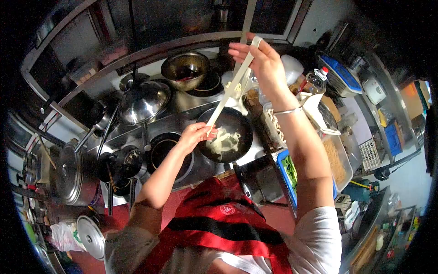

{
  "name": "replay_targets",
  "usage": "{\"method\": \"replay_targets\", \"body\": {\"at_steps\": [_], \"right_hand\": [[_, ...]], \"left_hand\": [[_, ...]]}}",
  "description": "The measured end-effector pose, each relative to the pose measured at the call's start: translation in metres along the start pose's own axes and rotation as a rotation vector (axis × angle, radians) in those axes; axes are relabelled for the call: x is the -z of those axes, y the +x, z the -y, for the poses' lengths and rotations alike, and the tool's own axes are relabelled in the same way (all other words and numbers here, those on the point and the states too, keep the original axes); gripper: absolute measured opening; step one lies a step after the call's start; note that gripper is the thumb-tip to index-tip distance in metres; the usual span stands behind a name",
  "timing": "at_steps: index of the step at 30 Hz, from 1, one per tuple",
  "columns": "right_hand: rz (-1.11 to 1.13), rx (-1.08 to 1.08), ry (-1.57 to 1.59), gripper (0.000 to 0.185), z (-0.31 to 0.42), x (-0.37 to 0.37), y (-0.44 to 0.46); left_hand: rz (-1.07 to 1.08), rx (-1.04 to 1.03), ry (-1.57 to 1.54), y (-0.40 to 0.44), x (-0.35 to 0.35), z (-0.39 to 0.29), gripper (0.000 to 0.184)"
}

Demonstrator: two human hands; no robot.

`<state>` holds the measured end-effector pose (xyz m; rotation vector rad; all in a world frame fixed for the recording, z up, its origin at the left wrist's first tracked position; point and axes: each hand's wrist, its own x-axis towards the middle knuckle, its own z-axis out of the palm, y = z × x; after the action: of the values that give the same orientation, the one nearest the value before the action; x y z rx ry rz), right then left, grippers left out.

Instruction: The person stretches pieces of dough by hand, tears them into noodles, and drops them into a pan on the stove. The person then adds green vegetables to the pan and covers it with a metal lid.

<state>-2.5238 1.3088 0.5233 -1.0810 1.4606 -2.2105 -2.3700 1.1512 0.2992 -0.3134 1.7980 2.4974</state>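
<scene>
A long, flat, pale noodle (229, 92) runs taut and diagonal above a dark wok (243, 125). My left hand (196, 136) pinches its lower end near the wok's left rim. The upper part loops over the fingers of my right hand (264, 61), which is raised higher and holds it with some fingers stretched out. Another pale strand (243, 102) hangs down behind the noodle. Inside the wok lie several pale noodle pieces (223, 141), in what looks like liquid.
Left of the wok are an open burner (171, 157), a shiny domed lid (143, 102) and small pots (131, 162). A metal bowl (182, 68) stands behind. At right are a blue-rimmed tray (281, 160) of greens, a tub of brown crumbs (335, 160) and a red-capped bottle (315, 81).
</scene>
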Motion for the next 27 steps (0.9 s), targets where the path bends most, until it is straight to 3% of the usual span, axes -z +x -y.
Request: {"method": "replay_targets", "body": {"at_steps": [5, 6, 10, 14, 15, 19, 27], "right_hand": [[0.068, 0.241, -0.542, 0.039, 0.007, 0.007, 0.014], [0.059, 0.288, -0.633, 0.032, 0.007, 0.008, 0.019], [0.065, 0.304, -0.75, 0.024, 0.003, 0.01, 0.028], [0.128, 0.165, -0.731, 0.024, -0.021, 0.008, 0.029], [0.11, 0.047, -0.795, 0.025, -0.029, 0.007, 0.028], [0.179, 0.045, -0.73, 0.048, -0.055, -0.003, 0.025], [0.133, -0.045, -0.792, 0.039, -0.087, 0.002, 0.018]], "left_hand": [[-0.029, -0.034, -0.05, 0.001, 0.009, 0.0, 0.029], [-0.032, -0.037, -0.067, 0.001, 0.011, 0.0, 0.029], [-0.039, -0.072, -0.121, 0.0, 0.021, 0.004, 0.028], [-0.061, -0.073, -0.153, -0.006, 0.031, 0.011, 0.027], [-0.079, -0.068, -0.153, -0.008, 0.035, 0.013, 0.026], [-0.166, -0.021, -0.131, -0.018, 0.051, 0.025, 0.026], [-0.297, 0.031, 0.016, -0.02, 0.067, 0.055, 0.024]]}}
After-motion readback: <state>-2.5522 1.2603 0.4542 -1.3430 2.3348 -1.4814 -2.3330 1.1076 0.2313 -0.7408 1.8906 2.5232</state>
